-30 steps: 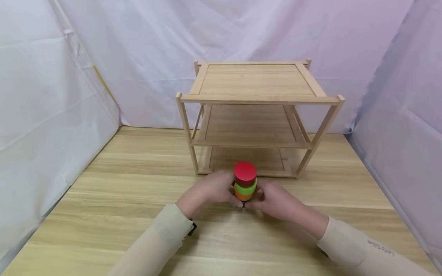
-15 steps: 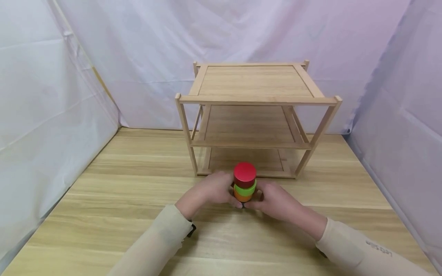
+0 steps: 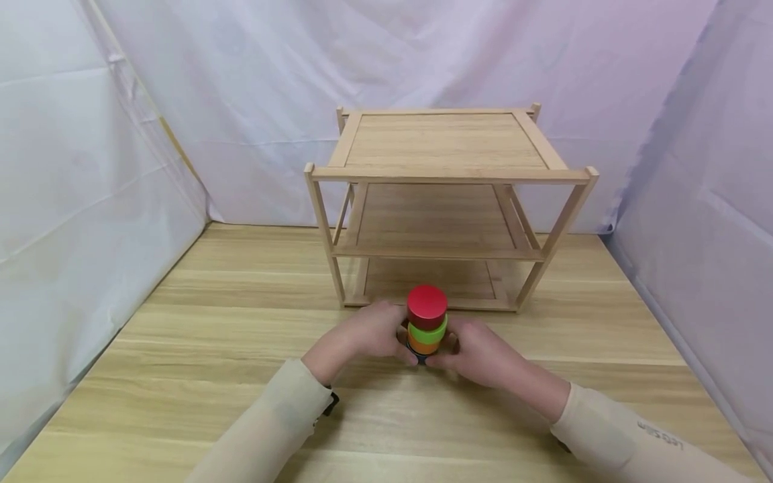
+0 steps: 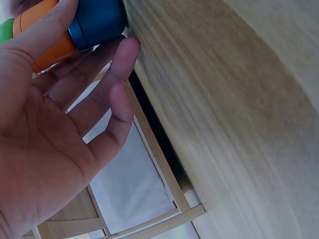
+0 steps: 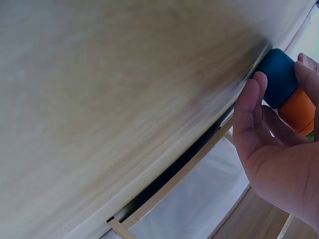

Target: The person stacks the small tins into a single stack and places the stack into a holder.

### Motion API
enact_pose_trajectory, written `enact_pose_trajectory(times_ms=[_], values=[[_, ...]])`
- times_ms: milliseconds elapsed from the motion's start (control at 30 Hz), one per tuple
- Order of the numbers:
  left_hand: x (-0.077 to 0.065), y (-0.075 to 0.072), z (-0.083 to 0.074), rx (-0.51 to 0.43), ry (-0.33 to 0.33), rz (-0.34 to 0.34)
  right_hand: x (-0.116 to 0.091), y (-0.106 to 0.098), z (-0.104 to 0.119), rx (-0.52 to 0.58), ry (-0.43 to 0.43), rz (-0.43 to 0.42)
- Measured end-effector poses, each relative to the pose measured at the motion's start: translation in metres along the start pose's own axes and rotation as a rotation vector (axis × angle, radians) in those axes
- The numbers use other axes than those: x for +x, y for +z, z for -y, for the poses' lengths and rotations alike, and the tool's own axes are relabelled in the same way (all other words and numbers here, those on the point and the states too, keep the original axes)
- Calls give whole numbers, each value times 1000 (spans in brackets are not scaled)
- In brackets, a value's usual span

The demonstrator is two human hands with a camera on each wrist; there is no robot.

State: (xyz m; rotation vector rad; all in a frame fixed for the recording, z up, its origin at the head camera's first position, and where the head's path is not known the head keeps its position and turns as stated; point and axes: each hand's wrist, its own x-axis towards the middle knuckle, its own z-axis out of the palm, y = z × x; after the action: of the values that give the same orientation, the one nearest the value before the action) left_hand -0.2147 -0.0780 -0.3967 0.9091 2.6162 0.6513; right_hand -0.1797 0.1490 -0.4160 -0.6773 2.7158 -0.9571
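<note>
A stack of round coloured canisters stands on the wooden table between my hands in the head view. Its red top piece [image 3: 427, 303] is widest, above a green piece [image 3: 428, 332] and an orange one [image 3: 423, 346]. The dark blue bottom piece [image 4: 102, 22] sits at the tabletop in the left wrist view. My left hand [image 3: 376, 331] holds the stack low from the left, thumb in front, with its outer fingers off it. From the right, my right hand [image 3: 483, 352] grips the same low part, its thumb near the blue piece [image 5: 275, 77].
A wooden three-tier shelf [image 3: 447, 176] stands right behind the stack, its lowest board [image 3: 435, 278] just beyond my fingers. White sheets [image 3: 253, 80] hang behind and at both sides. The wooden table [image 3: 199, 349] spreads out around my forearms.
The stack and both hands have shifted very slightly left in the head view. More of the dark blue bottom piece shows between my thumbs. Both hands keep their hold.
</note>
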Motion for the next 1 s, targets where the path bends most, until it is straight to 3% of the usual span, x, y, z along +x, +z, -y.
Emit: enact_pose_trajectory(times_ms=[433,767,1000], values=[[-1,2,3,20,-19,10,0,2,2,-28,-26,4],[-5,-1,5,-27,-11,9,0,-1,4,9,-47,27],[-7,-7,3,-126,19,-2,-2,-7,4,50,-44,37]])
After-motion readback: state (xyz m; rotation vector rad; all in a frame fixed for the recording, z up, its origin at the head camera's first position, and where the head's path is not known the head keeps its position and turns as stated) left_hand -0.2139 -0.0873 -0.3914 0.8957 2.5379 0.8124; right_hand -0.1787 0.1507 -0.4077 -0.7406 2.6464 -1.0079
